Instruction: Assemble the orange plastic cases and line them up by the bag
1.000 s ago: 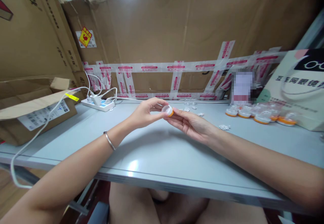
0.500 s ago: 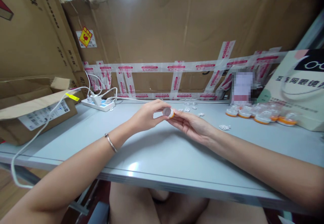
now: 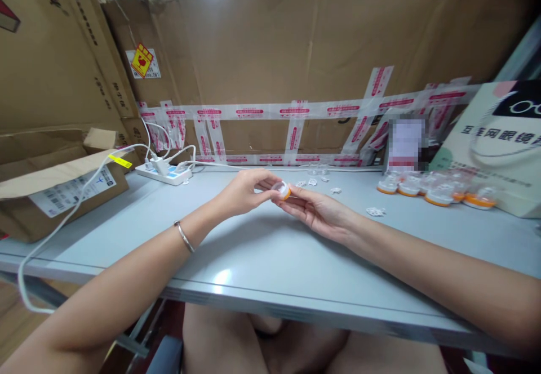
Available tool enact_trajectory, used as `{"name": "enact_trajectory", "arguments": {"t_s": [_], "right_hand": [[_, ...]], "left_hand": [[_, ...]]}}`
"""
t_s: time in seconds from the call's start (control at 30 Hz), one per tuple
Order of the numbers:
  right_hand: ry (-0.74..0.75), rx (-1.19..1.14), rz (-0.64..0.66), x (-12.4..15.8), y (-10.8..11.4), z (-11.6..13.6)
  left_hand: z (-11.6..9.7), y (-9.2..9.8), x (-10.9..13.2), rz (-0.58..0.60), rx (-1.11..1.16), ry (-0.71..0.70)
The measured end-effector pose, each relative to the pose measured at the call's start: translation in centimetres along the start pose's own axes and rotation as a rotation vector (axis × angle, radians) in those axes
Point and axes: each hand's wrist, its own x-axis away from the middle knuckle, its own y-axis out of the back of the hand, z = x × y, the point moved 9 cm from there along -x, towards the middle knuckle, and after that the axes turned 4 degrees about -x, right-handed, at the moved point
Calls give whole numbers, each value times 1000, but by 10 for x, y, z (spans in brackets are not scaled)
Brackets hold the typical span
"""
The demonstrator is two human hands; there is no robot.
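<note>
A small round white piece with an orange rim (image 3: 283, 191) is held up above the table, between my two hands. Its upper face looks clear or whitish, but fine detail is too small to tell. My left hand (image 3: 247, 194) pinches it from the left with thumb and fingers. From the right, my right hand (image 3: 316, 209) grips the orange edge, palm turned partly up. Small white plastic parts (image 3: 313, 182) lie just behind the hands, and another white openwork part (image 3: 375, 212) rests on the table right of my right hand.
Several clear-domed pieces with orange bases (image 3: 439, 192) stand at the right, before a blurred upright card (image 3: 406, 143) and a printed bag (image 3: 486, 154). At the left are a power strip (image 3: 169, 176) with white cables and an open carton (image 3: 63, 188). A large taped cardboard box (image 3: 270, 53) stands behind.
The round piece has turned slightly in my fingers: its grey round face showed before, and now a paler face and more of the orange rim show. Both hands stay nearly in place.
</note>
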Motion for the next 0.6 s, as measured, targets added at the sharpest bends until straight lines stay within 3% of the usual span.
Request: {"name": "enact_trajectory", "arguments": {"t_s": [0.13, 0.27, 0.6], "right_hand": [[-45, 41, -12, 1, -1, -4], [-50, 73, 40, 4, -7, -4], [-33, 93, 6, 4, -3, 6]], "left_hand": [[15, -7, 1, 48, 55, 177], [23, -9, 3, 21, 91, 266], [14, -5, -2, 30, 89, 116]]}}
